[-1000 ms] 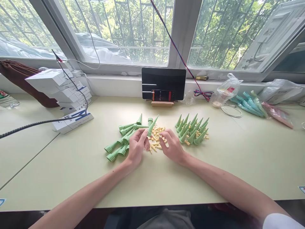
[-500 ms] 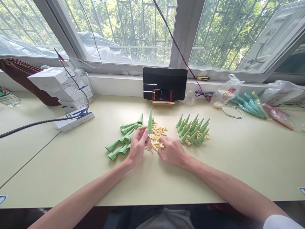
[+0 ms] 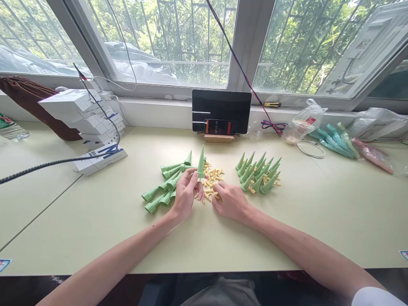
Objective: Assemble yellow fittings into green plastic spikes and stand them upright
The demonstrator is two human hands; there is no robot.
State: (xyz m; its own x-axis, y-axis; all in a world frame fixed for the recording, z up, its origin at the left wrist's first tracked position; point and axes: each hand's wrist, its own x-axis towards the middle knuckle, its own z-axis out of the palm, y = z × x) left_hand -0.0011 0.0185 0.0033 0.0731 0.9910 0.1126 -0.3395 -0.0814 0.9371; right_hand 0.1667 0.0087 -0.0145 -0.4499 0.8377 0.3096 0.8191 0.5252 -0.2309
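My left hand (image 3: 185, 192) is closed around the base of a green plastic cone spike (image 3: 201, 163), which stands point up between thumb and fingers. At the right edge of a pile of small yellow plastic pegs (image 3: 215, 174), my right hand (image 3: 230, 199) has its fingers curled down and pinched together. What its fingertips hold, if anything, is hidden. To the left lies a heap of loose green cones (image 3: 165, 185), open ends toward me. On the right, several green cones (image 3: 260, 173) stand in a tight cluster, with yellow pegs sticking out near their bases.
A black tablet (image 3: 221, 108) and a phone (image 3: 219, 127) lean on a small stand at the back. White boxes (image 3: 95, 123) are stacked at the left, with a black cable (image 3: 57, 162) across them. Plastic bags (image 3: 304, 121) and blue packets (image 3: 334, 140) lie at the back right.
Hardly anything differs. My left hand still holds the green cone upright, and my right hand stays low at the yellow pegs with only a slight finger shift.
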